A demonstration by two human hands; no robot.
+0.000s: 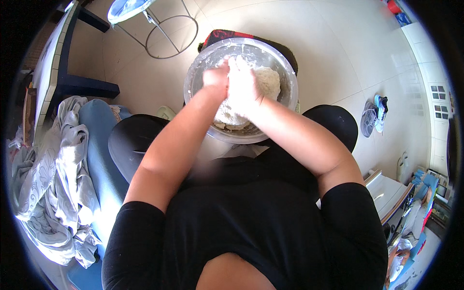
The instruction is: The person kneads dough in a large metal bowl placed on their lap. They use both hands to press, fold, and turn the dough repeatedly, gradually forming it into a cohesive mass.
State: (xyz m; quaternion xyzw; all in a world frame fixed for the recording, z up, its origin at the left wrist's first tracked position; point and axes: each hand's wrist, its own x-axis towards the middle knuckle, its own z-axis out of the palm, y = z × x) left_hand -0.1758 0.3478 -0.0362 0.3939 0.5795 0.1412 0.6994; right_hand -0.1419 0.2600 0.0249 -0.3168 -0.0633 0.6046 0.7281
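Note:
A wide metal bowl (291, 87) stands in front of me between my knees. Pale, floury dough (269, 83) lies in it, with a rough lump on the right and more below my hands. Flour and bits of dough smear the bowl's inner wall. My left hand (216, 77) is over the bowl's left half, smeared by motion, so its fingers are unclear. Pressed against it, my right hand (242, 87) is coated white with flour, its fingers stretched toward the far rim. Neither hand shows a held object. Part of the dough is hidden beneath both hands.
Under the bowl's far side is a dark and red cloth-covered support (222, 35). A round-based stool (169, 48) stands at far left. Crumpled grey fabric (72, 140) drapes a blue seat at left. Shoes (374, 115) sit on the tiled floor at right.

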